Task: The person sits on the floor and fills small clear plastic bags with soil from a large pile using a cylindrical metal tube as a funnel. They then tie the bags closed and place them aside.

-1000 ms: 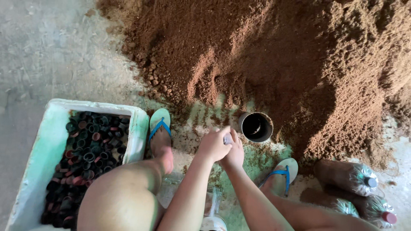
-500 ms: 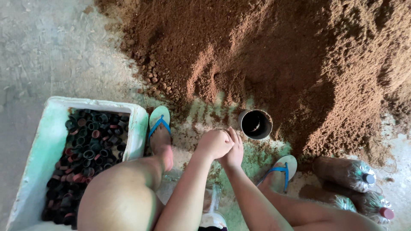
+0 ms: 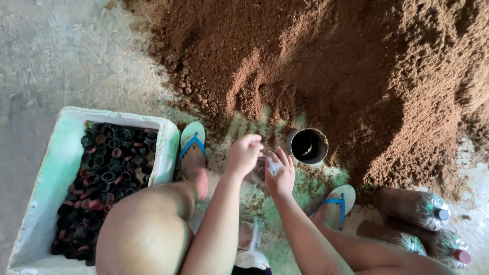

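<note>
A big heap of brown substrate (image 3: 326,66) fills the far floor. Just left of the dark cylinder (image 3: 307,145), both hands pinch a thin clear bag (image 3: 274,167): left hand (image 3: 244,154) bunched, right hand (image 3: 279,175) half-open. It looks light, floppy, best held by its rim.

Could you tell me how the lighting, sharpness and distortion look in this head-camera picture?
Head view: soft, even daylight without glare; the brown heap casts only faint shadows; the left hand and right hand look slightly smeared; the foam box rim bows a little toward the frame edge.
</note>
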